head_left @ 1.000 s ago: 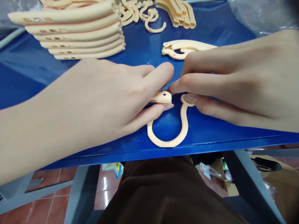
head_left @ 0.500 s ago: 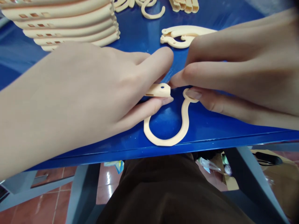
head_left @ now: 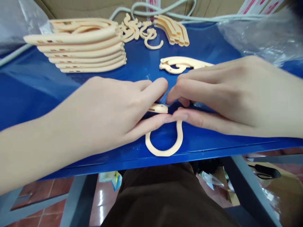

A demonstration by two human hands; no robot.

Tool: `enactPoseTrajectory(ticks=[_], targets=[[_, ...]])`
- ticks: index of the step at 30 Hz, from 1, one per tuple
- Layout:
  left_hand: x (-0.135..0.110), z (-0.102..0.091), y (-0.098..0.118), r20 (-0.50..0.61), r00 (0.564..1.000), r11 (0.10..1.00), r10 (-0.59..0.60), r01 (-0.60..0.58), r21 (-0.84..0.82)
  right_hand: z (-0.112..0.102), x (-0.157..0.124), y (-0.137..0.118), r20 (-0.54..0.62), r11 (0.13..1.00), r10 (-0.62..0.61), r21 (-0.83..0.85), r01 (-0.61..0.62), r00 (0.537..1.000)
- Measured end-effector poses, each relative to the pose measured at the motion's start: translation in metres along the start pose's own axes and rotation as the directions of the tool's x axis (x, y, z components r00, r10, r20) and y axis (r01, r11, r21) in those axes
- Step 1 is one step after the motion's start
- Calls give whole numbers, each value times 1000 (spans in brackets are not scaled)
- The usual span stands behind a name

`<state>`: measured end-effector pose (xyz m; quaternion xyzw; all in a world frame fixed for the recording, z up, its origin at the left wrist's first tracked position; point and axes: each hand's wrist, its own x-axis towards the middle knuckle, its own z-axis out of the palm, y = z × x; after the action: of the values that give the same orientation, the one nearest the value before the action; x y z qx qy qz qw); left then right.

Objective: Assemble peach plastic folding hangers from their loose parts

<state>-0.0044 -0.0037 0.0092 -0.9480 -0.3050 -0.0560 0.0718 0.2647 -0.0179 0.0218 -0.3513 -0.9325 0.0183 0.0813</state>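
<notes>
Looks down on a blue table (head_left: 139, 63) with 2 bare hands close together, in the middle, by the near edge. In the left hand (head_left: 113, 107), holds a cream piece (head_left: 159, 108) between thumb and fingers, with only the squared-off right end in sight. With the right hand (head_left: 224, 97), lays the thumb over the upper end of a cream hook (head_left: 179, 142), forefinger bent just beyond, with a narrow gap between. Cannot tell whether pinching that end or only pressing on it. Has the 2 thumb tips seemingly in contact, on the near side of the cream piece. From there, a view of the cream hook curving round by the table's near edge, then out of sight behind the left thumb.

Just beyond the right hand and partly hidden by it, 1 folded cream part (head_left: 189, 62), flat on the table. At far left, a stack of long curved pieces (head_left: 90, 39), with small square holes toward the left ends. Far middle, a pile of small hooks (head_left: 130, 31); to the right of it, short curved channels (head_left: 171, 30) side by side. Farther still, a pale looped cable (head_left: 163, 13) in front of cardboard (head_left: 90, 8). At far right, clear plastic (head_left: 260, 37), crumpled.
</notes>
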Motion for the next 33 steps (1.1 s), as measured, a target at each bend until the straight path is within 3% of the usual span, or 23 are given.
enactPoseTrajectory(ticks=[3, 8, 12, 16, 20, 21, 23, 28, 33], targets=[[6, -6, 5, 23, 1000, 997, -11, 9, 77, 1, 2, 0, -52, 985, -152, -88, 147, 987], [7, -7, 8, 13, 999, 997, -38, 37, 63, 6, 3, 11, -56, 978, -201, -75, 197, 978], [9, -8, 9, 59, 994, 995, -94, 91, 47, 6, 5, 16, -30, 979, -201, -27, 200, 979], [11, -9, 11, 83, 991, 994, -102, 98, 55, 4, 4, 13, -111, 976, -212, 25, 216, 971], [12, -7, 11, 71, 992, 994, -104, 102, 33, 4, 1, 9, -107, 991, -121, -70, 114, 987], [12, -7, 11, 72, 992, 994, -107, 106, 29, 4, 0, 9, -166, 993, -98, -85, 85, 981], [12, -7, 11, 75, 991, 994, -107, 106, 22, 6, -1, 10, -92, 995, -94, -49, 90, 991], [13, -8, 12, 100, 989, 993, -106, 101, 57, 6, -1, 12, -146, 990, -125, 42, 132, 981], [13, -9, 14, 108, 989, 993, -96, 88, 79, 0, -1, 9, -102, 975, -110, 183, 127, 989]])
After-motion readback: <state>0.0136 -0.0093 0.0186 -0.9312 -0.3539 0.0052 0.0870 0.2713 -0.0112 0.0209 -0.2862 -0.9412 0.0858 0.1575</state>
